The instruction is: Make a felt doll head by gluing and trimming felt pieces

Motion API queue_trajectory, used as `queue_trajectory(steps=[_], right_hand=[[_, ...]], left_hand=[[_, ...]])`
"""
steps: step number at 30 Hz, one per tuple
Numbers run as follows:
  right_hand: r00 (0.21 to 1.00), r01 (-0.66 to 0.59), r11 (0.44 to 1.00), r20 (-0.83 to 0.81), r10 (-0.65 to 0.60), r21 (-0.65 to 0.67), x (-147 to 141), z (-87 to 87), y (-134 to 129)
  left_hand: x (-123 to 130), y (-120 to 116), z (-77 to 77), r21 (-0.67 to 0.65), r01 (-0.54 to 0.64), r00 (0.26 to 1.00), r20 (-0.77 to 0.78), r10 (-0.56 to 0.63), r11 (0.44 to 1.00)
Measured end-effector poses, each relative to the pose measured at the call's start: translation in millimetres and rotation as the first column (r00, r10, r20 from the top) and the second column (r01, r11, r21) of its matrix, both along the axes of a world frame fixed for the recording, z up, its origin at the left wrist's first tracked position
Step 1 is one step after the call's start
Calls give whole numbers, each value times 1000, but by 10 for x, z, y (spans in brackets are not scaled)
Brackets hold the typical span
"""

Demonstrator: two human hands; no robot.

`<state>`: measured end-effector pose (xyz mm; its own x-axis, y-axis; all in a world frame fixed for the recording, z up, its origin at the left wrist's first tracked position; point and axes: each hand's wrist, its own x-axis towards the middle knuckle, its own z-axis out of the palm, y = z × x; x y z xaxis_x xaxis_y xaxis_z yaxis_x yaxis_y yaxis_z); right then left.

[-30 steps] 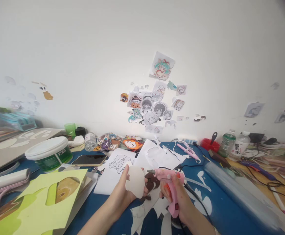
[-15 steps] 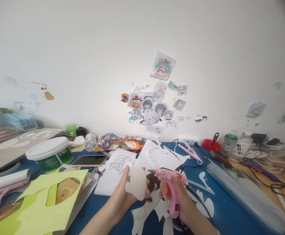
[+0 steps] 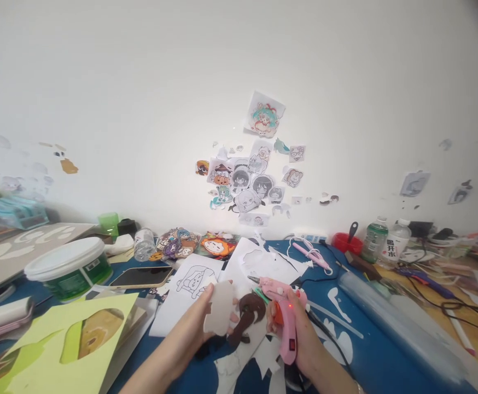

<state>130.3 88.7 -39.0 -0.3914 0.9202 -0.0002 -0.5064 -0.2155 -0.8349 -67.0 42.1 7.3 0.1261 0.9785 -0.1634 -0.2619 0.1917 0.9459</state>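
Thumb and fingers of my left hand [image 3: 204,323] grip a pale rounded cutout [image 3: 220,307] by its edges, held tilted above the table. Wrapped round the handle of a pink glue gun [image 3: 287,323] is my right hand [image 3: 302,339]; the gun's metal nozzle points left, toward the cutout but apart from it. A dark brown cutout [image 3: 247,317] lies between the hands. Behind my left hand is a white sheet with a line drawing [image 3: 193,279]. White paper scraps [image 3: 239,355] lie below the hands.
On the left are a white-lidded tub [image 3: 70,268], a phone [image 3: 143,277] and yellow-green card [image 3: 75,350]. At right lie a clear plastic roll [image 3: 398,323], a red bowl [image 3: 341,242], bottles [image 3: 395,241] and cables. Drawings [image 3: 247,180] are stuck to the wall.
The view has shifted right. My left hand has tilted the pale cutout so it looks narrower. The glue gun has turned in my right hand, and more of the brown cutout shows.
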Motion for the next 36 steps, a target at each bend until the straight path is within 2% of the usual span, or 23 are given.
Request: queue_trajectory(steps=[1,2,3,4,7,9,10,17,22,26,36], right_hand=[[1000,1,1000,-27,-1,-29,10,22,-3],[999,6,999,-50,-9,-46,22,41,-5],[998,12,998,-68,-16,-54,34,59,-6],[996,18,998,-82,-23,-55,47,75,-5],[994,28,999,-107,-32,-42,78,107,1],[992,19,999,-122,-23,-34,86,111,2],[992,14,999,-126,-17,-30,86,109,2],[994,-7,1000,-109,5,-14,74,90,-11],[994,-16,1000,-105,16,-5,83,95,-18],[994,-45,999,-102,46,9,84,77,-20],[996,-72,996,-45,75,54,83,86,-44]], left_hand=[[-71,-10,14,94,-1,978,-207,21,996],[-145,-21,27,222,27,904,-422,71,975],[-217,-31,37,313,89,793,-596,123,945],[-281,-39,43,350,170,668,-728,154,921],[-388,-42,34,269,314,319,-933,166,910],[-378,-26,6,206,321,168,-973,159,924],[-353,-16,-11,192,317,121,-979,161,929],[-110,26,-117,139,320,-18,-988,153,937],[-61,39,-151,103,285,-127,-981,144,953],[-42,41,-160,102,262,-157,-977,147,960],[-8,40,-178,115,281,-176,-970,169,953]])
